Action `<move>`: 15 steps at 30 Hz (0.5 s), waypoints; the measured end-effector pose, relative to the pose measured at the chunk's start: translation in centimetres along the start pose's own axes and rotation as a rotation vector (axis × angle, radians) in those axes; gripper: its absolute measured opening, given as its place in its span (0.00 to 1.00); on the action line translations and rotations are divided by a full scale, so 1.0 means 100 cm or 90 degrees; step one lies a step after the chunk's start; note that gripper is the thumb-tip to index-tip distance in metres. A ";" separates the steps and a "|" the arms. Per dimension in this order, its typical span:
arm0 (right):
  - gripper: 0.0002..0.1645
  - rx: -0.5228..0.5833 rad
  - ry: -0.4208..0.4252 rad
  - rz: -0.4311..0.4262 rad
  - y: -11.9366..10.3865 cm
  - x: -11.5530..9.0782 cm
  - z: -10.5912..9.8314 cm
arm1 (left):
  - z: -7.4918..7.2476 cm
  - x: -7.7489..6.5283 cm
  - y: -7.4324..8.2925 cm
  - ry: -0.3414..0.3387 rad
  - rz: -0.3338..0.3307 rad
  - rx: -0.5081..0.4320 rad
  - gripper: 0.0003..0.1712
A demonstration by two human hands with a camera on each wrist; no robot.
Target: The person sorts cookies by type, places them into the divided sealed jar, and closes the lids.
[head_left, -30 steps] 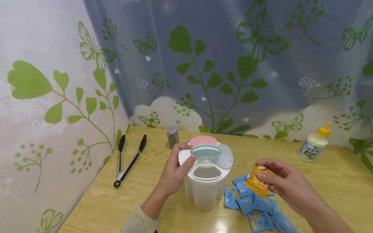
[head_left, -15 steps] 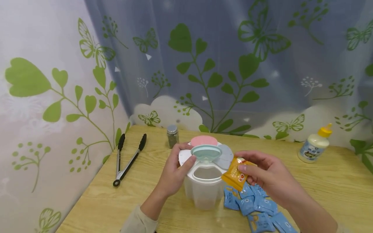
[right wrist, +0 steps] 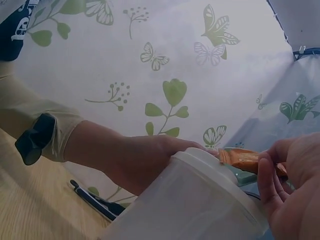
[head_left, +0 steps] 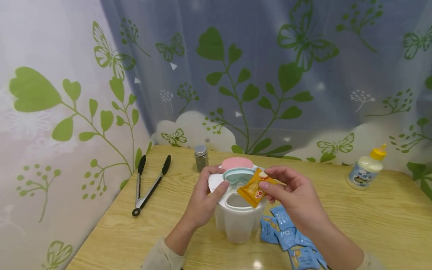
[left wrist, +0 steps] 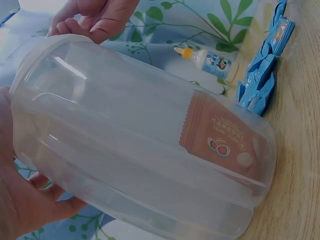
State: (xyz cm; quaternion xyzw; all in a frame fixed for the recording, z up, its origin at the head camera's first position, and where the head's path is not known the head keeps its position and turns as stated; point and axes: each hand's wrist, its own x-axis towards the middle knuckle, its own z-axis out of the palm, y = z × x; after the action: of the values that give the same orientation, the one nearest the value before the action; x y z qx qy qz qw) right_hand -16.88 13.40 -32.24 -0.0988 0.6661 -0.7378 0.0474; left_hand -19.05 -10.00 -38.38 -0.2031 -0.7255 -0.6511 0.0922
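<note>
A frosted plastic container (head_left: 239, 227) with a white lid stands on the table, its green flap (head_left: 233, 173) raised above an oval opening. My left hand (head_left: 204, 198) grips the lid's left side, thumb on top near the flap. Between thumb and fingers, my right hand (head_left: 297, 193) pinches an orange snack packet (head_left: 250, 192) over the lid, overlapping the opening's right edge in the head view. Through the clear wall, the left wrist view shows another orange packet (left wrist: 222, 137) lying at the container's bottom. A pink flap (head_left: 237, 163) lies down at the lid's back.
Several blue packets (head_left: 287, 238) lie heaped right of the container, partly hidden by the right forearm. Black-tipped tongs (head_left: 148, 191) rest spread at left. A small silver-capped jar (head_left: 201, 159) stands behind the container. A yellow-capped bottle (head_left: 364, 170) is at back right.
My right hand has carried the orange packet leftward and up, from above the blue packets to over the container's opening. The left hand has kept its grip on the lid.
</note>
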 end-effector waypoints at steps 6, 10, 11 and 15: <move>0.13 -0.014 0.001 -0.045 0.002 0.000 0.001 | -0.001 0.000 0.001 0.005 -0.007 0.009 0.16; 0.13 -0.028 0.007 -0.069 0.002 -0.002 0.003 | -0.001 0.000 0.001 0.002 -0.004 0.006 0.16; 0.13 -0.030 0.008 -0.077 0.002 -0.003 0.004 | -0.001 0.000 0.001 0.001 -0.003 0.004 0.16; 0.12 -0.028 0.017 -0.116 0.002 -0.006 0.005 | -0.001 0.000 0.001 -0.001 -0.004 0.002 0.16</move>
State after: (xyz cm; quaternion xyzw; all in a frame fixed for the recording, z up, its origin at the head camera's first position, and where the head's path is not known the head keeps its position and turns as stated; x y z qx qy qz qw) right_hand -16.23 12.96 -32.48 -0.1498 0.6709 -0.7256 -0.0308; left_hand -19.02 -10.05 -38.28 -0.2011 -0.7272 -0.6501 0.0900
